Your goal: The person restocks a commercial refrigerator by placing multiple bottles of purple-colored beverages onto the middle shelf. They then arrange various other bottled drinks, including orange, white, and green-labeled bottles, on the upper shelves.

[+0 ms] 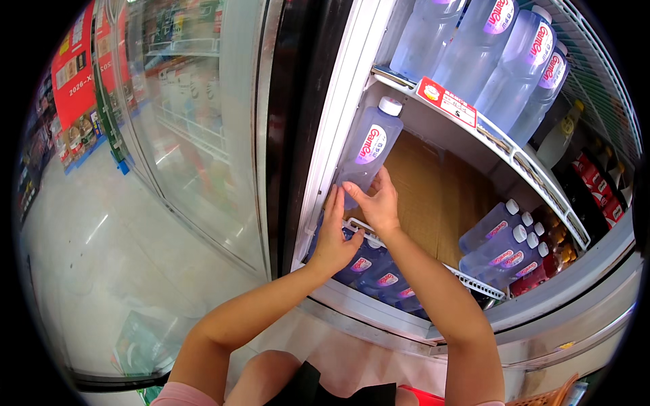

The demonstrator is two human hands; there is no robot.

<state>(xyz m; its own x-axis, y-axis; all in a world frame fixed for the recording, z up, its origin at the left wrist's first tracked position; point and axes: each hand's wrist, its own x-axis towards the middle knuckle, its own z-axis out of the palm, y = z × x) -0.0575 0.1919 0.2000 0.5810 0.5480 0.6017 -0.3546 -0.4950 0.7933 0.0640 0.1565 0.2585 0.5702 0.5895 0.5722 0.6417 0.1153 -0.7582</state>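
A large clear Ganten water bottle (pixel 369 144) with a white cap stands on the cooler's middle shelf, at its left edge. My right hand (pixel 378 203) grips the lower part of this bottle, thumb in front and fingers at its right side. My left hand (pixel 337 241) is just below and to the left, its fingers raised beside the bottle's base and its thumb apart; whether the fingertips touch the bottle cannot be told. A brown cardboard sheet (pixel 436 198) lies on the shelf to the right of the bottle. The wire shelf's white front edge (pixel 363 228) passes under my hands.
Large bottles (pixel 523 66) fill the upper shelf, which bears a red price tag (pixel 447 101). Smaller bottles (pixel 497 254) stand at the right, others (pixel 386 279) below. The open glass door (pixel 203 152) is at left; an orange basket (pixel 543 396) sits at lower right.
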